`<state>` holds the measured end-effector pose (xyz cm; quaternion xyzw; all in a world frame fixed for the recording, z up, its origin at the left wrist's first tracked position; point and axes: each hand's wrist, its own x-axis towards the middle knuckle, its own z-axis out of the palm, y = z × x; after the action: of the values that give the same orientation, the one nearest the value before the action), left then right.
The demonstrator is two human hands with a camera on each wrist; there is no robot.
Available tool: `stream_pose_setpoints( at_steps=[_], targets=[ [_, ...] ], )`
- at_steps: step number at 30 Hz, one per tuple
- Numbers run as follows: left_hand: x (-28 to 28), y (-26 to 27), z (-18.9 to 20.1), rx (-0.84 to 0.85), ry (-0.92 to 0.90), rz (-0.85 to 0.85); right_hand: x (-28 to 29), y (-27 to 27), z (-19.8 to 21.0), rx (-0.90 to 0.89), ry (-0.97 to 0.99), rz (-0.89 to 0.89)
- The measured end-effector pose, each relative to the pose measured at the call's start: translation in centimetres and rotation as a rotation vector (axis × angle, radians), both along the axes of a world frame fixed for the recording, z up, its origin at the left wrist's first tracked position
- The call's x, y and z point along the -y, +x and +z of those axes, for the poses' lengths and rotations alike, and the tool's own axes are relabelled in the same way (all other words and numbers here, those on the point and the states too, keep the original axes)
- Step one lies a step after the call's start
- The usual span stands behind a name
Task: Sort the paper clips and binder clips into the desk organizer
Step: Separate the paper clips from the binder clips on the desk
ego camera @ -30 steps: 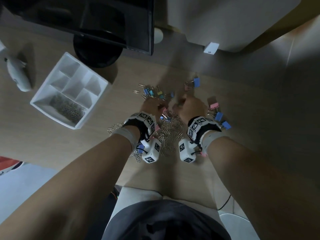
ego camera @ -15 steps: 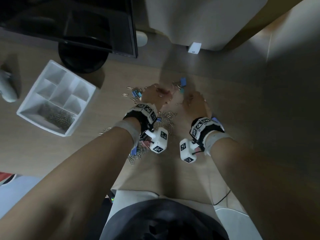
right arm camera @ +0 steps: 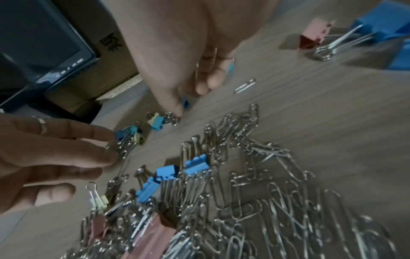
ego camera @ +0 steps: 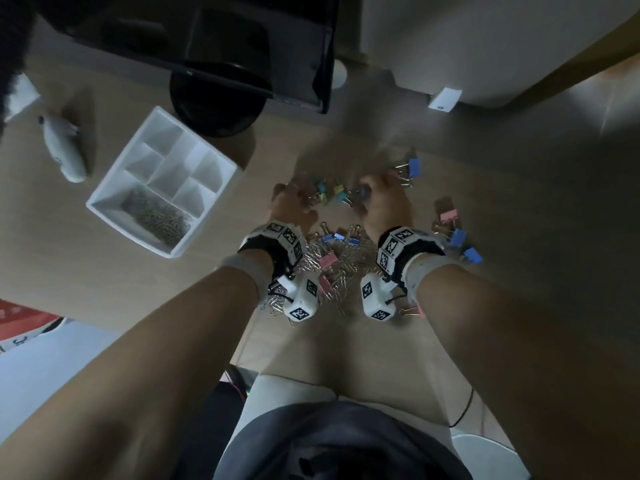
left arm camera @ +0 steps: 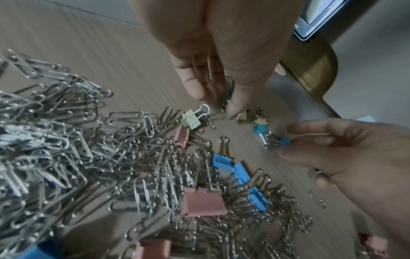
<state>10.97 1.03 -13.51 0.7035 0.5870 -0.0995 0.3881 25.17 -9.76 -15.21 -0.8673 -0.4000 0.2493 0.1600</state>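
**Clerk:** Item one, left hand. State of fingers?

**Checker:** Fingertips and thumb drawn together, pinching the wire handles of a bunch of small binder clips in blue, teal and yellow. Whether the bunch is clear of the desk, cannot tell. One ring on a finger.

**Clerk:** Item two, right hand.

**Checker:** Thumb and forefinger closed on one small blue clip. Remaining fingers curled. A teal clip shows at their edge, but its hold is unclear.

**Clerk:** Between the hands?

**Checker:** Loose small clips, including a yellow one and a teal-and-yellow pair, all lying on the desk.

**Clerk:** Main stock?

**Checker:** Heap of silver paper clips between and under the wrists, near the desk's front edge. Mixed in: pink binder clip and blue binder clips.

**Clerk:** Outliers?

**Checker:** Large blue binder clip beyond the right hand. Pink and blue group just right of the right wrist.

**Clerk:** Destination?

**Checker:** White desk organizer, left of the heap and well apart from it. Its long front compartment holds sorted paper clips.

**Clerk:** Surroundings?

**Checker:** Dark monitor on a round base behind the organizer. A pale object, unidentified, sits at far left.
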Motion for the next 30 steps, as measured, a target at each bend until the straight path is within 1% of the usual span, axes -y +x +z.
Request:
stream_pose_setpoints(
  at_steps=[3, 5, 7, 13, 18, 26, 28, 30],
  targets=[
    [-0.3, -0.2, -0.3, -0.019, -0.019, -0.037, -0.8, -0.1, -0.8, 0.036, -0.080, 0.086],
    [-0.2, -0.3, -0.5, 0.017, -0.029, -0.040, -1.0, -0.1, -0.9, 0.057, -0.101, 0.095],
    [0.0, -0.2, -0.5, 0.053, -0.022, -0.030, -1.3, 0.0, -1.0, 0.054, -0.080, 0.075],
    [-0.1, 0.3, -0.7, 0.032, 0.100, -0.068, -1.0, 0.0, -0.9, -0.054, -0.072, 0.077],
    [-0.1, 0.3, -1.1, 0.017, 0.059, -0.057, 0.2, -0.1, -0.3, -0.133, -0.072, 0.146],
    [0.4, 0.4, -1.0, 0.002, -0.002, -0.044, 1.7, 0.5, 2.3, -0.174, -0.026, 0.152],
    [0.4, 0.4, -0.9, 0.004, -0.010, -0.047, 1.6, 0.8, 2.8, -0.244, -0.076, 0.216],
    [0.4, 0.4, -1.0, 0.004, -0.017, -0.050, 1.4, 0.8, 3.1, -0.319, -0.191, 0.308]
  ],
)
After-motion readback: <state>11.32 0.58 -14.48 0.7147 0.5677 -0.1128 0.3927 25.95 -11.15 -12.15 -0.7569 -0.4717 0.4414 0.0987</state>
